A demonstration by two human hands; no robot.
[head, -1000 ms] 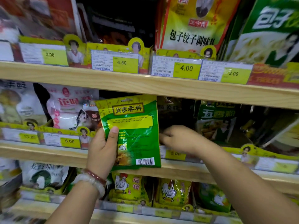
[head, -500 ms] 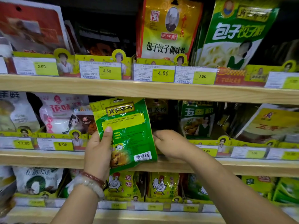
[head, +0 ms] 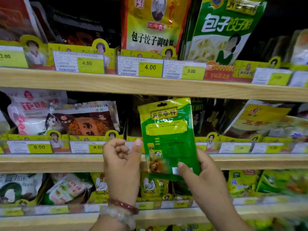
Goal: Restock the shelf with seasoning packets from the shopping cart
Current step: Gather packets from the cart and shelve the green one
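A green and yellow seasoning packet [head: 166,130] stands upright in front of the middle shelf [head: 50,162], its top reaching into a dark gap between the stocked packets. My right hand [head: 205,177] grips it at the lower right corner, thumb over the barcode. My left hand [head: 121,167], with bracelets on the wrist, is just left of the packet and holds nothing. Its fingers are loosely curled and its thumb is raised beside the packet's left edge. The shopping cart is out of view.
Wooden shelves carry yellow price-tag strips [head: 150,67]. A brown packet [head: 86,122] and a white-pink bag [head: 28,112] stand left of the gap, and a yellow packet [head: 256,119] leans to its right. Chicken-print packets [head: 153,185] fill the shelf below.
The packet passed from my left hand to my right hand and moved right, toward the gap. My left hand let go of it. The view shifted left.
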